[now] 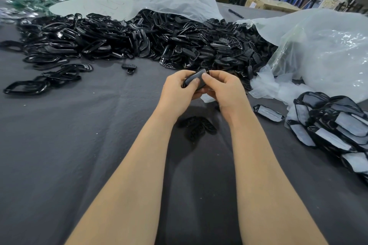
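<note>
Both my hands meet over the middle of the table and hold one small black plastic shell between them. My left hand grips its left side, thumb pressed on the top face. My right hand pinches its right end with thumb and fingers. The underside of the shell is hidden by my fingers. A bit of white film shows just below my hands.
A big heap of black plastic frames and shells spreads across the far table, spilling from white plastic bags. Film-covered black parts pile at right. Two or three loose black pieces lie between my forearms on the grey cloth.
</note>
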Demonstrator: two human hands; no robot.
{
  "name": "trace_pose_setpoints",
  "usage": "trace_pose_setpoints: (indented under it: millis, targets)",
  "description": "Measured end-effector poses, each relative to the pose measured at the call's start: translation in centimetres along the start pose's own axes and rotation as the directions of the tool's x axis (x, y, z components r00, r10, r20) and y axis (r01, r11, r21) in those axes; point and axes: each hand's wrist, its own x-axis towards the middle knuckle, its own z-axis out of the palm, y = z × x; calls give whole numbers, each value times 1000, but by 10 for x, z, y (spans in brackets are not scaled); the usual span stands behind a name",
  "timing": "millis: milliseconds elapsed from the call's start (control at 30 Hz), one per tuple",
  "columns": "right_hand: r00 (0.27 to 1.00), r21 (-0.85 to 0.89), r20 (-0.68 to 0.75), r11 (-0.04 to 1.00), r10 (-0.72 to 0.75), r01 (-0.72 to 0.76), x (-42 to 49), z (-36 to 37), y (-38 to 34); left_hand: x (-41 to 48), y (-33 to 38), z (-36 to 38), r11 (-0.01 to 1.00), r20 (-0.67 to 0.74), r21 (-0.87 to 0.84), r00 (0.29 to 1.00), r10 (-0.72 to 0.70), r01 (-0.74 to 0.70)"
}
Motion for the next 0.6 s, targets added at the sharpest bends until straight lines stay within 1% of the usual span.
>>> trace_pose_setpoints:
  millis: [100,233,433,500,600]
  targets:
    - [999,54,-3,998,43,-42,2,-1,1,-1,1,1,1000,10,13,1000,-3,3]
    - [998,56,-21,997,51,-50,3,1,1,-3,3,2,1000,18,18,1000,15,-15]
    - [997,-16,-54,999,-49,49,3,4,3,-4,5,2,1000,-5,-18,1000,15,-16]
    - [995,-51,-68,996,-76,73,2,4,3,-4,5,2,1000,-34,-15,999,14,-15]
    - [995,-69,-43,994,-87,84,1,6,3,-3,3,1,1000,-93,12,996,10,-9]
